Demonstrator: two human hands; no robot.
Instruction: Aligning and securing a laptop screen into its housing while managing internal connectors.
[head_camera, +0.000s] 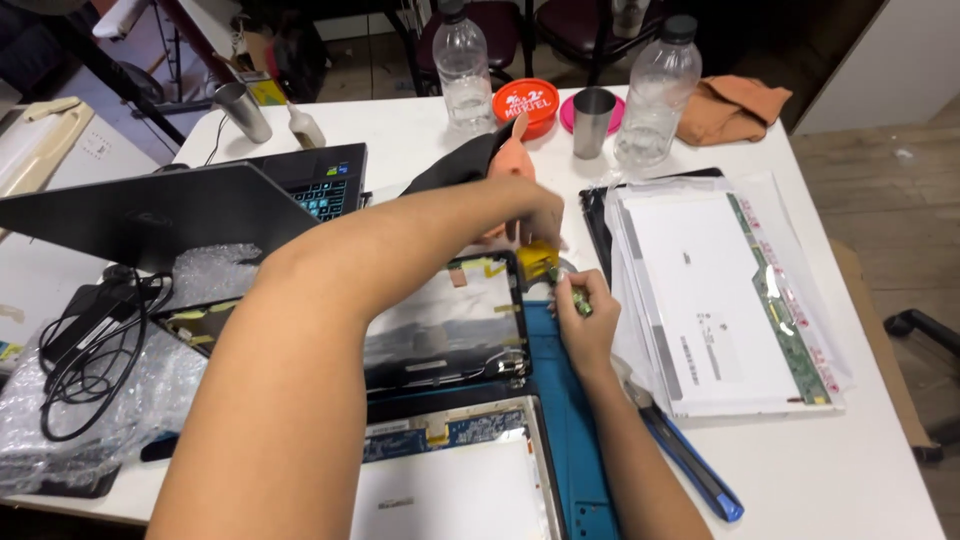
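Yellow tape roll (537, 257) sits at the laptop lid's (440, 320) upper right corner, pinched by the left hand (540, 215) reaching across; just below, the right hand (585, 325) closes around a small green tool (578, 300).

Two bare, sleeveless forearms (330, 300)

Left hand (535, 215) motion-blurred; lower screen panel (455, 490) cut by bottom edge.

Display panel (720, 300) right of laptop lid (440, 320); bottles (655, 95) behind.
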